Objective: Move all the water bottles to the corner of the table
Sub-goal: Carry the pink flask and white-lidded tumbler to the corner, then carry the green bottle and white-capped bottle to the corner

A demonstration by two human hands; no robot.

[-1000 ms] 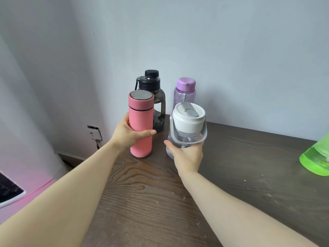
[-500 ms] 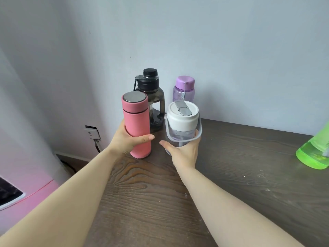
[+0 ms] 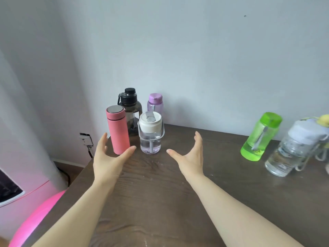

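A pink flask (image 3: pixel 118 130) and a clear bottle with a white lid (image 3: pixel 151 135) stand upright on the dark wooden table (image 3: pixel 160 193) near its far left corner. Behind them are a black bottle (image 3: pixel 130 108) and a purple bottle (image 3: pixel 155 104) against the wall. My left hand (image 3: pixel 108 157) is open just in front of the pink flask, its thumb tip at the base. My right hand (image 3: pixel 190 155) is open, apart from the white-lidded bottle, to its right. A green bottle (image 3: pixel 260 137) and a clear bottle with a pale blue lid (image 3: pixel 292 148) stand at the right.
The wall runs behind the table; the table's left edge drops to the floor. A wall socket with a cable (image 3: pixel 86 139) sits left of the corner. A pink object (image 3: pixel 35 211) lies at the lower left. A yellow-topped item (image 3: pixel 324 120) shows at the right edge.
Both hands have let go: the pink flask and the white-lidded bottle now stand on the table, and the hands have drawn back open. The view has shifted, showing more bottles at the right.
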